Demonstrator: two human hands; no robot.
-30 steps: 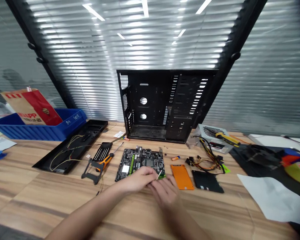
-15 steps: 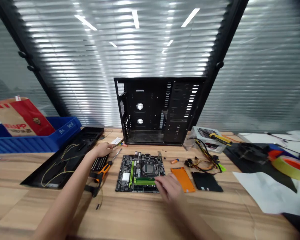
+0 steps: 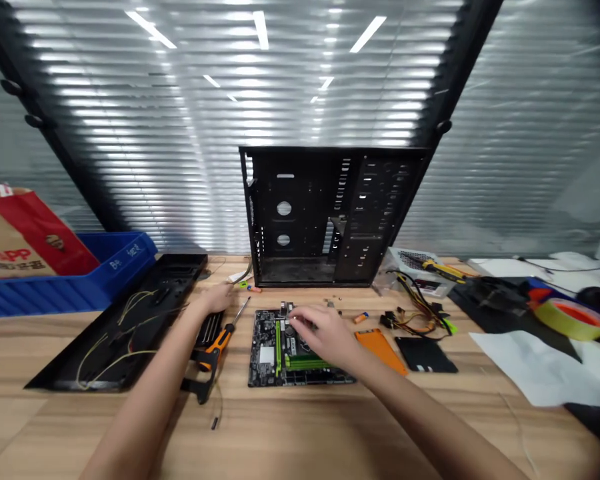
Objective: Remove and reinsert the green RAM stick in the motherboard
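Observation:
A motherboard [image 3: 267, 373] with green memory slots [image 3: 307, 363] lies flat on the table. My right hand [image 3: 327, 333] is over its upper middle and covers most of the processor socket. Thumb and forefinger come together near the board's rear ports; anything between them is too small to make out. Farther left, my left hand [image 3: 217, 299] rests at the far end of a black slotted part [image 3: 211, 329], its fingers blurred and partly hidden. Close by that part lie a screwdriver [image 3: 237, 312] with a bright metal shaft and an orange-and-black tool [image 3: 219, 347].
An open black computer case [image 3: 300, 269] stands behind the board. A black panel [image 3: 97, 347] with wires and a blue bin [image 3: 45, 297] are left. An orange plate [image 3: 381, 351], a black drive-like plate [image 3: 427, 355], a power supply [image 3: 425, 283] with cables and tape [image 3: 575, 319] lie right.
My right hand has moved from the end of the green memory slots up and left, over the processor area. My left hand stays beside the slotted part. The camera view has shifted slightly.

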